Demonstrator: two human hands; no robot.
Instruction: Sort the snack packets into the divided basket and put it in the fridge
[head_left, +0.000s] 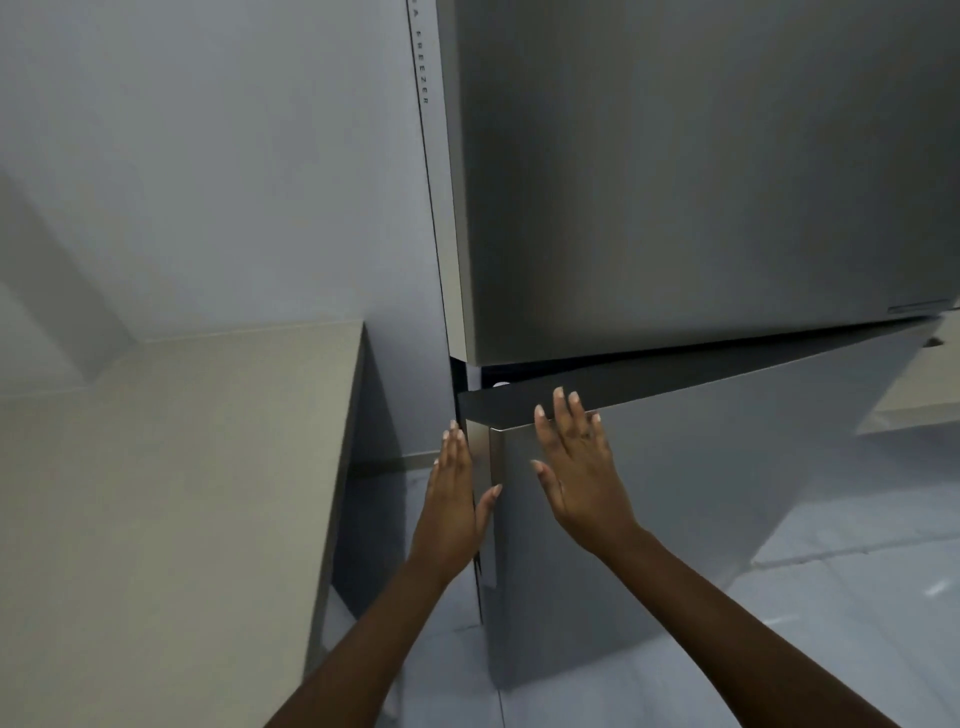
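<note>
The fridge (675, 182) is filling the right half of the view, a tall grey two-door unit standing beside a pale wall (208, 156). Its upper door is sitting flush, with small lettering running down the side strip at its left edge. The lower door (701, 467) is standing slightly ajar, its top left corner swung out from the body so that a dark gap is showing under the upper door.

The left hand (454, 499) is lying flat against the left edge of the lower door, fingers straight and together, pointing up, with the thumb reaching across onto the door's front. The right hand (576, 467) is pressing flat on the front of the lower door near its top left corner, fingers straight and spread a little, the fingertips reaching over the top edge. Neither hand is curling round anything.

A beige counter (182, 467) is standing to the left of the fridge, its right edge near the fridge's side. A light tiled floor (857, 597) is showing at the lower right.

The basket and the snack packets are not in sight; whether they are inside the fridge cannot be told.
</note>
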